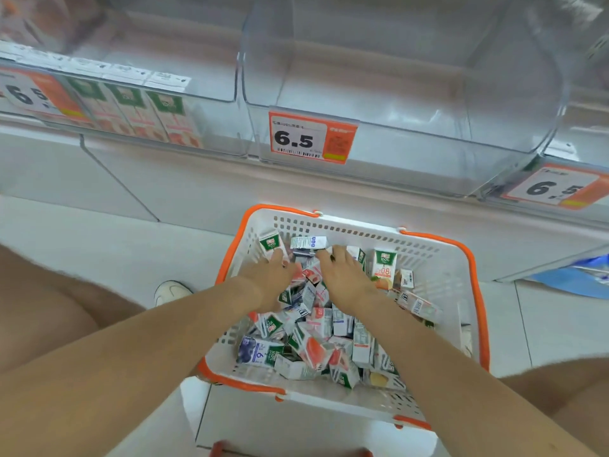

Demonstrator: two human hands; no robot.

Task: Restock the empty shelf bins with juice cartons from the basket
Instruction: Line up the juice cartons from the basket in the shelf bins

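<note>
jumbled green-and-white juice cartons (316, 338) in basket (438, 258)

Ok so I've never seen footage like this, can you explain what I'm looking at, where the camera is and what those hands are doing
There is no machine here: the camera sits on a person's head, looking forward and down at their own bare arms. The left hand and right hand reach into a white basket with orange trim, standing on a pale tiled floor and filled with a jumble of small juice cartons. The fingers rest among the cartons at the far end; whether either hand has actually gripped one is not clear. Above is a shelf with clear plastic bins: the middle bin, behind a 6.5 price tag, looks empty, while the left bin holds upright cartons.
</note>
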